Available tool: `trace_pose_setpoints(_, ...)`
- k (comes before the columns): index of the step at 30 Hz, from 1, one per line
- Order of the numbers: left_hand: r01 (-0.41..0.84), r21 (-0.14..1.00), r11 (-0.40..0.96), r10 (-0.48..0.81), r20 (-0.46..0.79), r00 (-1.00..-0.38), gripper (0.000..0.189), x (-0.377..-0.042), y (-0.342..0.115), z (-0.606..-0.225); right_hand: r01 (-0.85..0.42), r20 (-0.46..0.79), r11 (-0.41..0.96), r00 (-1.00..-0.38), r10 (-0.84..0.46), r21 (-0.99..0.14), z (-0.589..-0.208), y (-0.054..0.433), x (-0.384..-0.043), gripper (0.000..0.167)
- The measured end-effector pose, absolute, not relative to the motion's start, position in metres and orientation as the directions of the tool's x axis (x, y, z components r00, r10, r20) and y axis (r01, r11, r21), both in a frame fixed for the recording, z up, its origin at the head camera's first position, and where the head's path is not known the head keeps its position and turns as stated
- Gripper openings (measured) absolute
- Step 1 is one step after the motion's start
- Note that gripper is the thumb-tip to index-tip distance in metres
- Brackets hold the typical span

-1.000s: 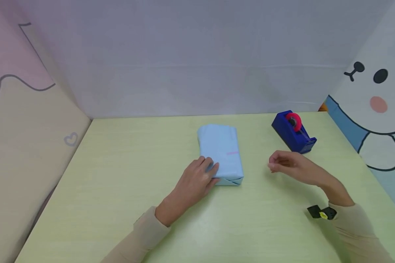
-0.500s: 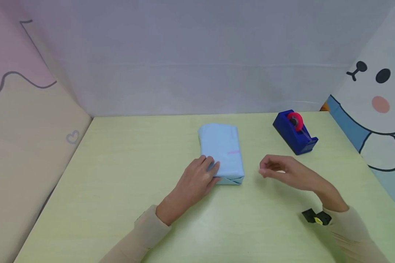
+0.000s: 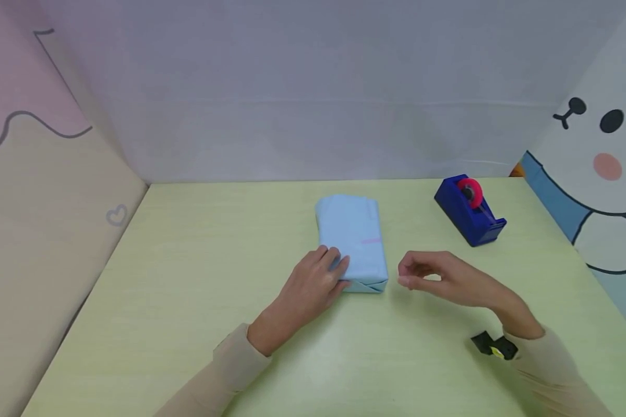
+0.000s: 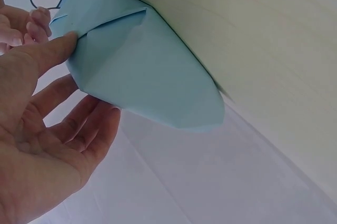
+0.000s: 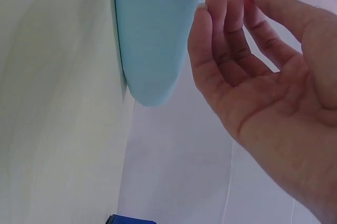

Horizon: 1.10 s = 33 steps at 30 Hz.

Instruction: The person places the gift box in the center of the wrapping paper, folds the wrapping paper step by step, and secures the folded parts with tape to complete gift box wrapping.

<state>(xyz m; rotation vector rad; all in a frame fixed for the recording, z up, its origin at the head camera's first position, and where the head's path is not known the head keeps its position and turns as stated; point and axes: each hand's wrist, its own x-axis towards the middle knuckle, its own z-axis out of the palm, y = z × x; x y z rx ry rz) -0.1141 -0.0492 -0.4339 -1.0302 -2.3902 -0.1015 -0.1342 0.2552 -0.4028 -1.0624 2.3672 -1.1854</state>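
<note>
A parcel wrapped in light blue paper [image 3: 349, 231] lies mid-table in the head view, a short pink strip [image 3: 370, 240] on its top. My left hand [image 3: 313, 284] grips its near left corner. In the left wrist view, the thumb [image 4: 58, 50] presses the folded end flap [image 4: 113, 29] and the other fingers lie on the top face. Just right of the parcel is my right hand [image 3: 443, 278], fingers curled, thumb and index fingertips together. The right wrist view shows that hand [image 5: 263, 71] beside the blue paper; I cannot tell whether something thin is between the tips.
A dark blue tape dispenser [image 3: 469, 211] with a red-cored roll [image 3: 470, 192] stands at the back right of the pale yellow-green table [image 3: 229, 231]. A plain wall sheet [image 3: 313, 116] rises behind, with cartoon-printed panels on both sides.
My right hand has moved left and slightly nearer, from beside the tape dispenser to just right of the parcel. The left hand keeps its grip; the parcel stays in place.
</note>
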Motion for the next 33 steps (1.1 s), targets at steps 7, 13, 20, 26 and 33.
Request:
trace_pose_setpoints(7,0.684,-0.153,0.713,0.655,0.493,-0.572,0.039,-0.115,-0.049,-0.432,-0.583,0.159,0.304,-0.61,-0.776,-0.753,-0.395,0.238,-0.133,0.006)
trace_pose_setpoints(13,0.679,-0.156,0.718,0.65,0.5,-0.572,0.039,-0.112,-0.049,-0.433,-0.635,0.197,0.267,-0.562,-0.803,-0.725,-0.395,0.226,-0.133,0.013)
trace_pose_setpoints(20,0.68,-0.141,0.72,0.645,0.499,-0.579,0.041,-0.111,-0.049,-0.433,-0.657,0.165,0.343,-0.584,-0.795,-0.671,-0.396,0.217,-0.131,0.008)
trace_pose_setpoints(26,0.682,-0.136,0.718,0.642,0.507,-0.575,0.041,-0.112,-0.05,-0.434,-0.731,0.194,0.336,-0.535,-0.822,-0.594,-0.397,0.205,-0.129,0.009)
trace_pose_setpoints(33,0.683,-0.144,0.716,0.644,0.514,-0.567,0.041,-0.112,-0.049,-0.435,-0.824,0.245,0.325,-0.472,-0.847,-0.464,-0.399,0.19,-0.13,0.014)
